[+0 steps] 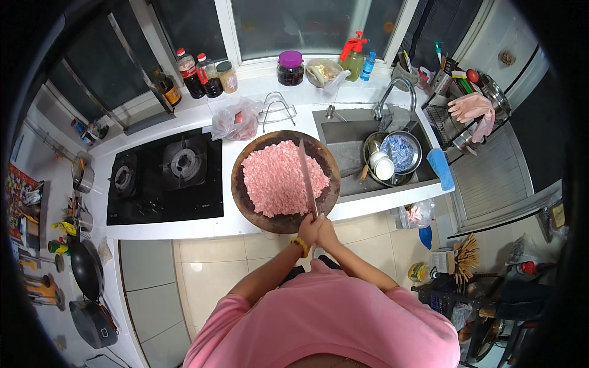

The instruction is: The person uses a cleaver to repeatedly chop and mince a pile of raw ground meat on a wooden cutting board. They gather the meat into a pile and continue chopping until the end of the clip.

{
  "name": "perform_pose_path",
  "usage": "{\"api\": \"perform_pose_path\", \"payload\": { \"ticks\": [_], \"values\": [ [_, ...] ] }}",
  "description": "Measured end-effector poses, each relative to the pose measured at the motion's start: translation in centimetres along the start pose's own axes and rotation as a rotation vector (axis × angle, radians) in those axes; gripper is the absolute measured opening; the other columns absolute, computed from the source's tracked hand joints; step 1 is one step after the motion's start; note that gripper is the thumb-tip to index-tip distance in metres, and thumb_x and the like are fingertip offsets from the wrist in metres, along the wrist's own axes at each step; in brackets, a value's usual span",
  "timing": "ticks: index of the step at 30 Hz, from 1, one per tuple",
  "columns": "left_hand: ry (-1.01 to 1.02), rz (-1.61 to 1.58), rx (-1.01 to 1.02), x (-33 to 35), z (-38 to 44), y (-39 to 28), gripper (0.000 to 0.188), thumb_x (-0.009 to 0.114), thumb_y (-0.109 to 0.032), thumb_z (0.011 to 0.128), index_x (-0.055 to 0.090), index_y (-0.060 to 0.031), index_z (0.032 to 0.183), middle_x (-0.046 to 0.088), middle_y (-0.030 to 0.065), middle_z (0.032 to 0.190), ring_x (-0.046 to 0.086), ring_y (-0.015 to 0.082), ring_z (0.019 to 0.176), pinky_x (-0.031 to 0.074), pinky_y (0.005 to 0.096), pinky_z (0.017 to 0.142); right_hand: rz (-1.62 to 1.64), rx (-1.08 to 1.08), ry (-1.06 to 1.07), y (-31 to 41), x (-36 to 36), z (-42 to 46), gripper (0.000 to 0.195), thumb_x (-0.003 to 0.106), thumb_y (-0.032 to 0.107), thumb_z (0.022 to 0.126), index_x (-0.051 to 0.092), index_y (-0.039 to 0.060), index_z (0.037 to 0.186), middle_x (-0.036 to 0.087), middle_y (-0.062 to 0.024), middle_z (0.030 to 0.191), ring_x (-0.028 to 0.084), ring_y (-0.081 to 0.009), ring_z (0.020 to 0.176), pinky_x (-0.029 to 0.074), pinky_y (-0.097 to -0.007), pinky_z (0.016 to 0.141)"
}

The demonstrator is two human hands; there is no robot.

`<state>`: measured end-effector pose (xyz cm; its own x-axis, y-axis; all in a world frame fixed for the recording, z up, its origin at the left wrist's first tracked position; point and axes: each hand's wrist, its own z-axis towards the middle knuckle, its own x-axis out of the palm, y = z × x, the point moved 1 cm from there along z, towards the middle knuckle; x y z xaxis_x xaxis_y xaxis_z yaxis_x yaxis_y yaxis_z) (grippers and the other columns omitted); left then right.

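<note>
A round wooden chopping board rests on the white counter, its near edge at the counter's front. Spread across it is a thick, uneven layer of pink minced meat. A long-bladed kitchen knife stands edge-down over the right part of the meat, its tip pointing to the far side. My left hand, with a yellow bracelet at the wrist, and my right hand are pressed together around its handle. The handle is mostly hidden by my fingers.
A black gas hob lies left of the board. To the right, the sink holds bowls and pans under the tap. Behind the board are a plastic bag and a wire rack. Bottles line the sill.
</note>
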<state>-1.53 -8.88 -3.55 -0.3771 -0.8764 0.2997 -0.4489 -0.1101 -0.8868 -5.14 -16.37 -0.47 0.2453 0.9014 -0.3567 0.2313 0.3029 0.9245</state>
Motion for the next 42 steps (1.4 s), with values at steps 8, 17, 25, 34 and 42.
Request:
{"api": "perform_pose_path", "payload": {
  "ticks": [8, 17, 25, 34, 42],
  "values": [
    [-0.060, 0.168, 0.415, 1.2, -0.7, 0.5, 0.025, 0.050, -0.029, 0.092, 0.055, -0.0050, 0.088, 0.057, 0.0026, 0.073, 0.056, 0.0127, 0.061, 0.044, 0.0276, 0.047, 0.040, -0.404, -0.204, -0.8, 0.3, -0.3, 0.022, 0.053, 0.019, 0.083, 0.059, -0.0020, 0.085, 0.056, -0.0109, 0.056, 0.051, -0.0172, 0.039, 0.035, -0.0306, 0.033],
    [0.004, 0.044, 0.128, 1.8, -0.9, -1.0, 0.032, 0.055, -0.033, 0.090, 0.059, -0.0024, 0.080, 0.055, 0.0017, 0.071, 0.049, 0.0083, 0.067, 0.041, 0.0241, 0.062, 0.064, -0.246, -0.163, 0.6, -0.7, -0.8, 0.019, 0.051, 0.017, 0.085, 0.055, -0.0020, 0.088, 0.055, -0.0100, 0.057, 0.052, -0.0199, 0.042, 0.038, -0.0336, 0.038],
    [0.056, 0.067, 0.107, 2.4, -0.7, -1.8, 0.029, 0.055, -0.029, 0.089, 0.058, -0.0015, 0.083, 0.057, 0.0024, 0.075, 0.051, 0.0101, 0.069, 0.042, 0.0265, 0.063, 0.031, -0.288, -0.237, -1.3, -0.9, -0.1, 0.025, 0.051, 0.020, 0.085, 0.057, -0.0039, 0.090, 0.057, -0.0101, 0.059, 0.055, -0.0193, 0.047, 0.041, -0.0329, 0.040],
    [0.000, 0.192, 0.209, 2.1, -1.1, -0.8, 0.029, 0.054, -0.030, 0.091, 0.059, -0.0023, 0.083, 0.056, -0.0016, 0.076, 0.048, 0.0076, 0.070, 0.040, 0.0237, 0.065, 0.002, -0.309, -0.154, -1.3, -1.0, -1.0, 0.020, 0.052, 0.017, 0.085, 0.057, -0.0020, 0.088, 0.059, -0.0122, 0.067, 0.056, -0.0194, 0.050, 0.041, -0.0331, 0.042],
    [-0.070, 0.289, 0.273, 1.0, -1.8, -1.9, 0.031, 0.054, -0.029, 0.090, 0.058, 0.0011, 0.083, 0.055, 0.0007, 0.073, 0.047, 0.0084, 0.068, 0.040, 0.0243, 0.062, -0.061, -0.208, -0.151, -2.4, 0.0, -0.5, 0.028, 0.051, 0.025, 0.085, 0.056, -0.0028, 0.089, 0.061, -0.0185, 0.070, 0.061, -0.0280, 0.057, 0.044, -0.0376, 0.045]
  ]
}}
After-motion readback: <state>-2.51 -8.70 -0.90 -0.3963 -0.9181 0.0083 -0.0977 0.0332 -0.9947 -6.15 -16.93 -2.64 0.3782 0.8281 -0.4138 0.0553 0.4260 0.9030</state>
